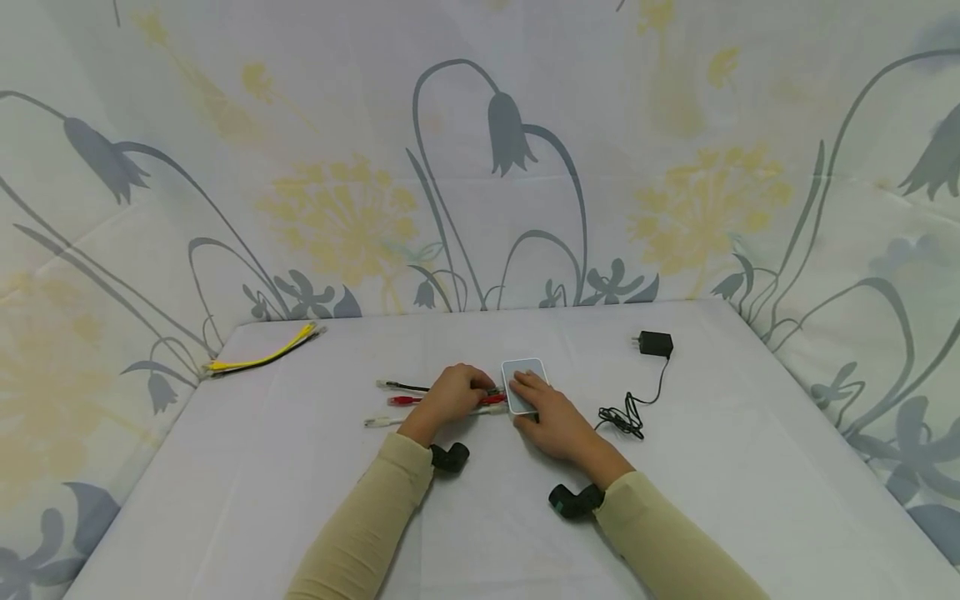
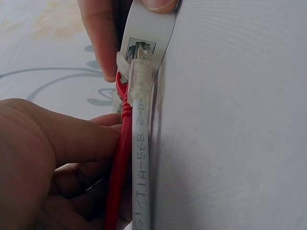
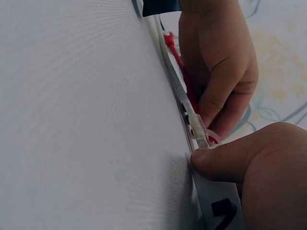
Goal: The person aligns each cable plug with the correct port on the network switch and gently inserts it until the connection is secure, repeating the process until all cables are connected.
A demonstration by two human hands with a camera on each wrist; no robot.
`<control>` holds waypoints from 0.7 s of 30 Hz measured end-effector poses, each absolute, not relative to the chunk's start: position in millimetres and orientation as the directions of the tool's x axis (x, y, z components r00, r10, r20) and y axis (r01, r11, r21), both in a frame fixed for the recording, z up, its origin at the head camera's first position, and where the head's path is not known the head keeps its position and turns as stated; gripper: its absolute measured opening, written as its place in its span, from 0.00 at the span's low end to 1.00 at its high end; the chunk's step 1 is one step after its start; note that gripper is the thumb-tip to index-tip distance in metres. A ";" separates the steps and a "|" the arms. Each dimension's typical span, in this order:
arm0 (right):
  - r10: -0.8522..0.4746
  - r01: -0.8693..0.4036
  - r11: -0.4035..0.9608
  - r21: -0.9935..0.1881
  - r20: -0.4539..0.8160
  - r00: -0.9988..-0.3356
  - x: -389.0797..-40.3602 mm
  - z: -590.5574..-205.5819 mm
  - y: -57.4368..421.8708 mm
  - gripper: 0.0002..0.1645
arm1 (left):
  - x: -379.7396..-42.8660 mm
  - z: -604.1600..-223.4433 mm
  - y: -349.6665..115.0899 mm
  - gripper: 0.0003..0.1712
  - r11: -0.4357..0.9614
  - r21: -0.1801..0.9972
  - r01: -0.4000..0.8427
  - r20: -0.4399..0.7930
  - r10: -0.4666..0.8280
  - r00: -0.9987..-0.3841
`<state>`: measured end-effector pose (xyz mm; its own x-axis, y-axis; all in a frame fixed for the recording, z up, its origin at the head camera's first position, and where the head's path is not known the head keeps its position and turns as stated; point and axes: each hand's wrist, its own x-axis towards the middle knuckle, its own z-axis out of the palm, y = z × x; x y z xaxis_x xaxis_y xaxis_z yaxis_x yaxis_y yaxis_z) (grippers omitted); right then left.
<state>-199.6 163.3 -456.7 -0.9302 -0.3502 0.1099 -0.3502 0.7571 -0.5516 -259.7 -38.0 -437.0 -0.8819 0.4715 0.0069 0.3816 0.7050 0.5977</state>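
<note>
A white network switch (image 1: 523,364) lies on the table, and my right hand (image 1: 557,421) grips it, fingers over the top and thumb on the near side. My left hand (image 1: 452,393) is at its left side. Its thumb and fingers pinch the black network cable (image 1: 405,386) close to the switch; the pinch itself is partly hidden. The red network cable (image 2: 123,148) runs just in front of the left thumb. Nearest me, the white network cable (image 2: 140,167) has its clear plug in a port. A black piece (image 3: 224,208) shows on the switch's near side.
To the right lies a black power adapter (image 1: 656,343) with its coiled cord (image 1: 622,419) running toward the right hand. At the far left edge lie a yellow cable (image 1: 266,358) and a black cable (image 1: 281,354) side by side. Flower-patterned cloth surrounds the white table.
</note>
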 end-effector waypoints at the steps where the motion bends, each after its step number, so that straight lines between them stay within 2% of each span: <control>1: -0.353 -0.355 0.756 -0.550 0.114 -0.929 -199.7 -456.9 163.6 0.35 | -259.5 -436.5 -38.6 0.12 0.702 0.605 0.376 0.005 0.468 -0.884; 9: -0.359 -0.362 0.753 -0.550 0.118 -0.926 -199.5 -456.5 164.6 0.35 | -259.0 -432.6 -44.7 0.11 0.697 0.641 0.322 0.005 0.415 -0.910; 21: -0.360 -0.359 0.746 -0.561 0.114 -0.926 -199.0 -456.7 164.8 0.35 | -259.7 -431.0 -50.1 0.11 0.706 0.634 0.316 0.015 0.397 -0.918</control>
<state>-199.0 164.8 -456.7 -0.9259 -0.3602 0.1143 -0.3593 0.7457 -0.5611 -259.7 -50.1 -431.0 -0.9178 0.3968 0.0154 0.3158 0.7060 0.6340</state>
